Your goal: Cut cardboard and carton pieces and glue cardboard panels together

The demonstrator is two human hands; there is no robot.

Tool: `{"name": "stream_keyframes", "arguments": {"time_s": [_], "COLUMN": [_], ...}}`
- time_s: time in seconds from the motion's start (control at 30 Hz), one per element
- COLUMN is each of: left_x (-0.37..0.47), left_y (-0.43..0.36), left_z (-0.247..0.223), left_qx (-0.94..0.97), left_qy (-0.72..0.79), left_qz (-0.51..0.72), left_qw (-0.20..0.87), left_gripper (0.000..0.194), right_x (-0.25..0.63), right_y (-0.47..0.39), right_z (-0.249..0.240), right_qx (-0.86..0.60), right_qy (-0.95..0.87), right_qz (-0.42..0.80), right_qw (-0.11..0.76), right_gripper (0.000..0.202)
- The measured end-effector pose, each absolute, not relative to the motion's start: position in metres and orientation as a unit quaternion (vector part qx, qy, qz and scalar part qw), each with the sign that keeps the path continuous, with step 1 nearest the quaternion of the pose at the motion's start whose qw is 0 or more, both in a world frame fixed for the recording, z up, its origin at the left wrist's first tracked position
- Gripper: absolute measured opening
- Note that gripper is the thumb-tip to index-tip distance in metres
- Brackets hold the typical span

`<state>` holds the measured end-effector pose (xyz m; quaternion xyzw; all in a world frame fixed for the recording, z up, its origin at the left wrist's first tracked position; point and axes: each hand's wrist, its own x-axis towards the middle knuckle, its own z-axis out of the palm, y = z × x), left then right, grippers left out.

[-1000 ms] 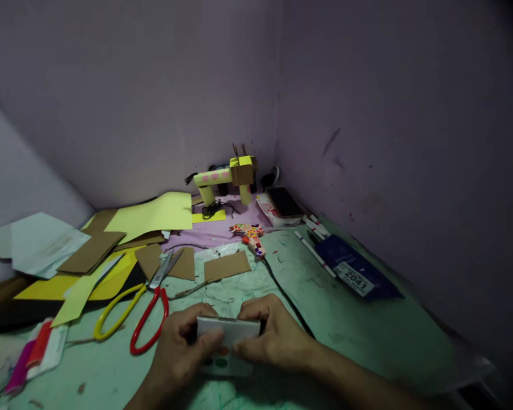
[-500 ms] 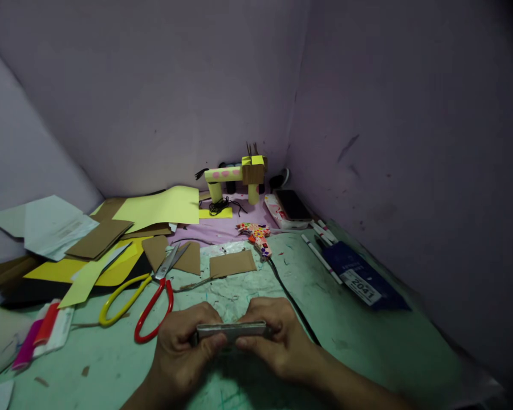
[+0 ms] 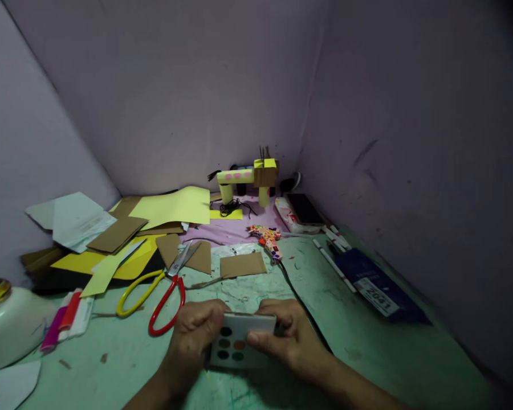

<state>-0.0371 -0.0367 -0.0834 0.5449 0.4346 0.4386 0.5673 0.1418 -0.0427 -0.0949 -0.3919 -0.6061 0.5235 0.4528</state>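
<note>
Green tabletop (image 3: 123, 344): 1 pair scissors (image 3: 171, 274), red-and-yellow handles; patterned glue gun (image 3: 271, 241); cardboard rectangle (image 3: 243, 265); blue packet (image 3: 365, 273) marked 2041.

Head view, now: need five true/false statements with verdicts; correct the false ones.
1. The left hand and right hand both hold the pale dotted piece. True.
2. The scissors have two red handles. False: one is yellow, one red.
3. A dark cord runs from the patterned glue gun. True.
4. The phone lies underneath the pink-and-white case. False: it lies on top.
5. The blue packet bears a label reading 2041. True.
</note>
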Motion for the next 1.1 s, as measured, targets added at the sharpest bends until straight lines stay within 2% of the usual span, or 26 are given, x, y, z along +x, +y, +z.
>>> {"name": "stream_keyframes", "arguments": {"time_s": [0.13,0.27,0.33,0.43,0.5,0.83,0.93,1.0,1.1], "left_x": [-0.036,-0.031,-0.026,-0.024,-0.025,-0.028,-0.026,-0.024,-0.020], "left_y": [-0.030,-0.023,-0.022,-0.021,-0.020,-0.020,-0.022,-0.023,-0.025], "left_z": [-0.083,-0.083,-0.082,-0.078,-0.077,-0.083,-0.084,-0.085,-0.087], "left_qx": [0.442,0.422,0.362,0.300,0.303,0.344,0.367,0.401,0.443], "left_qy": [0.416,0.436,0.463,0.476,0.468,0.452,0.440,0.408,0.403], "left_qz": [0.406,0.369,0.378,0.395,0.405,0.447,0.470,0.465,0.425], "left_qw": [0.684,0.704,0.715,0.726,0.725,0.691,0.672,0.676,0.679], "left_gripper": [0.043,0.037,0.041,0.061,0.067,0.052,0.054,0.056,0.048], "right_x": [0.141,0.143,0.144,0.143,0.142,0.144,0.143,0.142,0.140], "right_y": [-0.034,-0.026,-0.023,-0.023,-0.024,-0.029,-0.029,-0.030,-0.031], "right_z": [-0.101,-0.102,-0.102,-0.100,-0.100,-0.100,-0.100,-0.101,-0.103], "right_qx": [-0.392,-0.401,-0.411,-0.408,-0.395,-0.362,-0.368,-0.379,-0.397], "right_qy": [-0.361,-0.223,-0.214,-0.207,-0.223,-0.283,-0.281,-0.278,-0.274], "right_qz": [0.696,0.725,0.731,0.755,0.762,0.749,0.741,0.724,0.701], "right_qw": [0.482,0.514,0.500,0.470,0.461,0.478,0.486,0.504,0.525], "right_gripper": [0.031,0.028,0.025,0.025,0.026,0.028,0.033,0.037,0.040]}}
